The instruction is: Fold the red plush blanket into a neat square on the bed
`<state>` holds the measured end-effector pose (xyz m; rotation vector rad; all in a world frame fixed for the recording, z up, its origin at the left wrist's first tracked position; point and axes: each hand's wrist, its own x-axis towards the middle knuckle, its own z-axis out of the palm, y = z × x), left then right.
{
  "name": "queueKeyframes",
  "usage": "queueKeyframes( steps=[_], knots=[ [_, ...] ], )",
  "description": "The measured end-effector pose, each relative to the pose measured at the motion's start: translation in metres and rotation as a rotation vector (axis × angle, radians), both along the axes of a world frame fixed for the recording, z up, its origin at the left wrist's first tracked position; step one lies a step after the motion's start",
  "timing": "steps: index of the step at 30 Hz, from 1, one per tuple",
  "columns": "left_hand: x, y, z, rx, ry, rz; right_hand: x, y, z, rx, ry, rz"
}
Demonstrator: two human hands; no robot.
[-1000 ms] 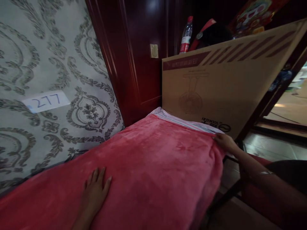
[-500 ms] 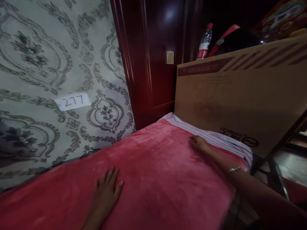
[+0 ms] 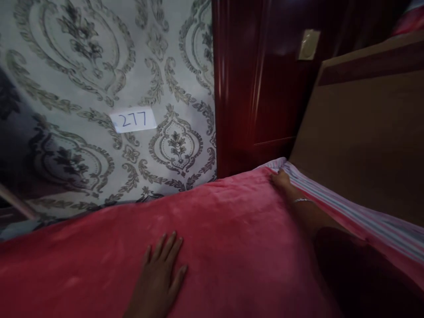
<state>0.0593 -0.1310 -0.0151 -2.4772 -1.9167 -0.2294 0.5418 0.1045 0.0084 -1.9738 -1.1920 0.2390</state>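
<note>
A red plush blanket (image 3: 215,238) spreads across the lower view, over striped cloth (image 3: 341,207) that shows along its right side. My left hand (image 3: 159,269) lies flat on the blanket with its fingers stretched out, holding nothing. Farther off, my right hand (image 3: 281,179) is at the blanket's far right corner, beside the striped cloth. Its fingers are curled down onto the blanket's edge; the fingertips are partly hidden. A bracelet (image 3: 303,200) circles the right wrist.
Behind the blanket stands a patterned wall (image 3: 99,154) with a paper label (image 3: 134,119) reading 277. Dark red wood panelling (image 3: 238,88) with a switch plate (image 3: 309,44) rises at the back. A large cardboard box (image 3: 371,132) stands at right, against the striped cloth.
My right hand has moved away from me along the blanket's edge to its far corner. My left hand stays flat. The view has turned right and come closer; the bottle is out of sight.
</note>
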Motion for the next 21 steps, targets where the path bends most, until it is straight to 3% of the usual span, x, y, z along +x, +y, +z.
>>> queueKeyframes(
  steps=[3,6,12,17,21],
  knots=[
    [-0.005,-0.002,-0.007,0.058,-0.018,-0.037,0.0,0.017,-0.004,-0.046,-0.016,0.032],
    [-0.007,-0.005,-0.011,0.127,-0.019,-0.072,0.001,0.026,-0.006,0.003,-0.019,0.015],
    [-0.005,-0.011,-0.004,0.155,-0.003,-0.134,0.013,0.037,-0.016,0.022,0.011,-0.063],
    [-0.002,-0.014,0.003,0.095,-0.03,-0.15,0.011,0.038,-0.018,0.011,-0.334,0.101],
    [0.004,-0.016,0.01,-0.002,-0.059,-0.113,-0.026,0.016,-0.022,0.011,-0.536,0.181]
  ],
)
